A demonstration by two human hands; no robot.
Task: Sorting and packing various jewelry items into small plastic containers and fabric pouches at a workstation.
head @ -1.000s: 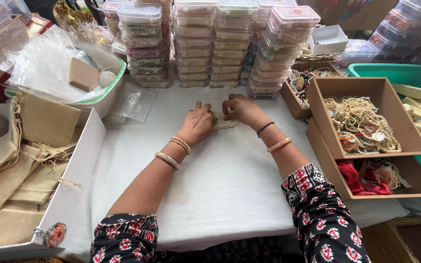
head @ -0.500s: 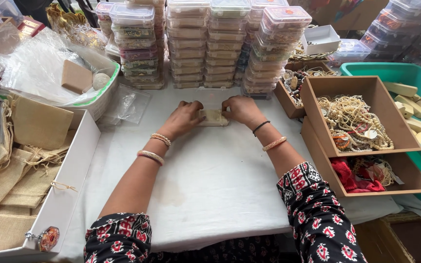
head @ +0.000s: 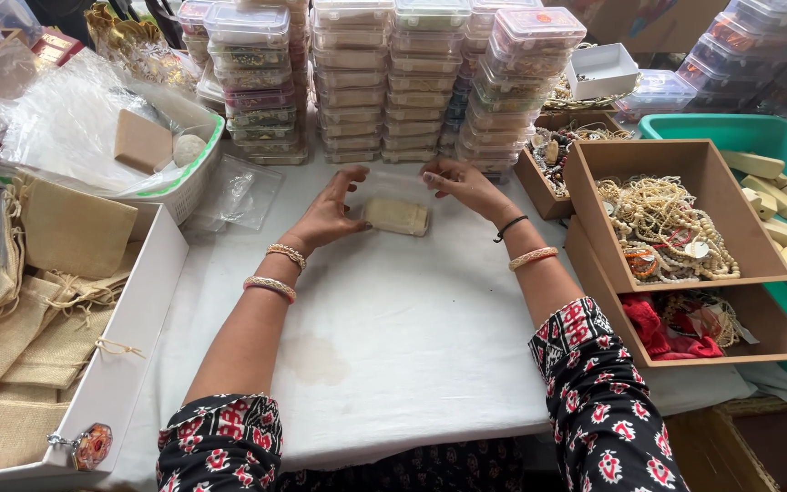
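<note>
While both hands hovered over the middle of the table, the scene lay as follows.

Surface: a table [head: 393,355] under a white cloth, with a faint stain near its front edge.
Pouch: a small beige fabric pouch [head: 396,217] lay flat on the cloth between the hands, toward the back of the table.
Left hand: the left hand [head: 328,215] was open, fingers curved, fingertips at the pouch's left end, gripping nothing.
Right hand: the right hand [head: 460,185] was open and loose just beyond the pouch's right end; whether it touched the pouch I could not tell.
Back: stacks of clear lidded plastic boxes [head: 354,82] stood in rows behind the pouch.
Left: a white box of jute bags [head: 38,319], and a white basket [head: 184,187] holding crumpled plastic wrap.
Right: two brown cardboard trays, the upper tray [head: 662,214] full of pale bead necklaces, beside a teal tub [head: 758,137].
Room: crowded with stock on every side of the table.
</note>
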